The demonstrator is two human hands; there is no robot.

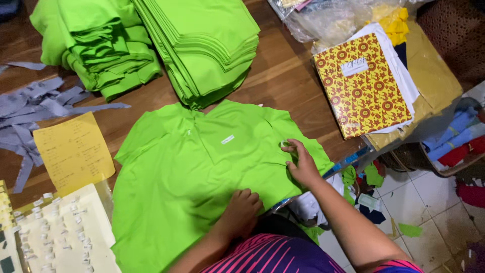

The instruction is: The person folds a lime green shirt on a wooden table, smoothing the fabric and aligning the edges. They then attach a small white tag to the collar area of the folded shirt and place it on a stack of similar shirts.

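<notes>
Item: lime-green polo shirt (202, 177), spread flat on the wooden table (283, 76), collar toward 12 o'clock, small white label (228, 139) near its chest.

Left hand (241, 211): loosely curled, pressing the hem at 6 o'clock; holds nothing visible.

Right hand (302, 164): fingers spread on the sleeve at 3 o'clock, fingertips pinching a small fold of fabric.

Step, as judged: smoothing and checking the sleeve. Next move likely calls for steady cloth and a light pinch.

Nearby: folded green stack (212, 45) at 12 o'clock; patterned notebook (361, 86) at 2 o'clock; yellow paper (73, 151) at 9 o'clock.
</notes>
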